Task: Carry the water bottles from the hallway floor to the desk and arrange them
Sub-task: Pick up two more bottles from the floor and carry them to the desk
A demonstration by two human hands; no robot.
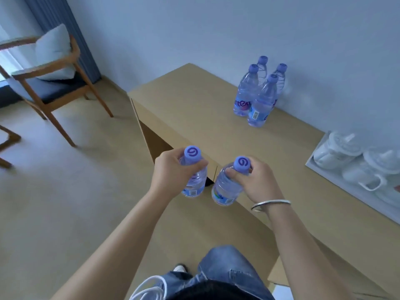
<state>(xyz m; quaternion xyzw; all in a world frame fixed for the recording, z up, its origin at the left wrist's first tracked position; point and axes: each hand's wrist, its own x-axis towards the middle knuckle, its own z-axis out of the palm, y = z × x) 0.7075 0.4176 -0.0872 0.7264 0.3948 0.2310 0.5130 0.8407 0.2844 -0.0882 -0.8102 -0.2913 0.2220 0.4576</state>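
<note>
While I've got one clear plastic water bottle with a purple cap [193,177] gripped at the neck in my left hand [171,169] and a second matching bottle [227,184] pinched at the neck by my right hand [256,180], both hang upright in the air at the near edge of the light wooden desk [194,109], not yet over the top proper. Fingers of both hands curl round the necks just under the caps, so the grip looks firm, but full bottles swing, so I'd lift a bit more before going fwd, to clear the desk edge w/ the bottoms. Best target, imo: the cluster of four identical bottles [257,94] standing upright near the wall at the back; set these two just beside it, one at a time, straight down, w/o nudging the front one, since a knock could topple the lot. Reach is long, so step closer first. On the right sits a white tray [318,167] w/ white cups and a kettle-like thing, blurred; keep the right arm and its silver bangle [270,203] off it. A wooden armchair w/ a pale cushion [52,68] stands well apart on the left, no obstacle. White cable [149,286] hangs at my front; don't snag it.
</note>
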